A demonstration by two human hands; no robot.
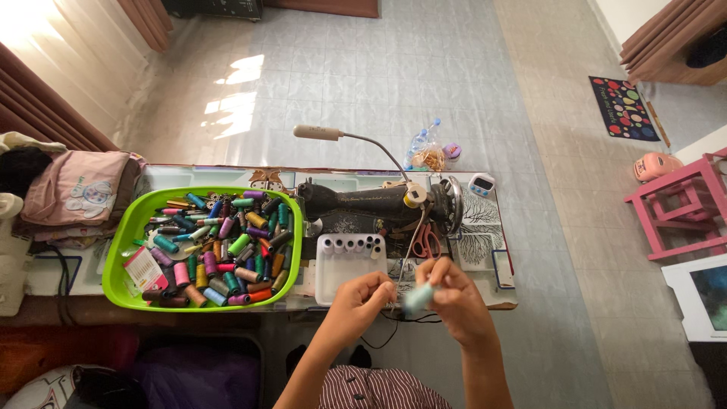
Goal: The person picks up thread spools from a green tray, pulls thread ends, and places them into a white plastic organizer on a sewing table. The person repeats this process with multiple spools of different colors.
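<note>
My right hand [454, 291] grips a pale blue thread spool [418, 298] in front of the table edge. My left hand [365, 297] is pinched shut close beside it, apparently on a fine thread coming off the spool, though the thread itself is too thin to make out. Both hands hover just below a white tray [327, 279] that holds a row of white and dark spools. A lime green basin [127, 227] full of several coloured spools lies to the left. A black sewing machine [363, 201] stands behind the tray.
Orange-handled scissors [429, 241] lie by the machine, a small white timer [481, 184] at the table's back right. Folded pink clothes [76, 189] are piled at left. A gooseneck lamp [318, 133] arches over the machine. A pink stool [678, 208] stands on the tiled floor at right.
</note>
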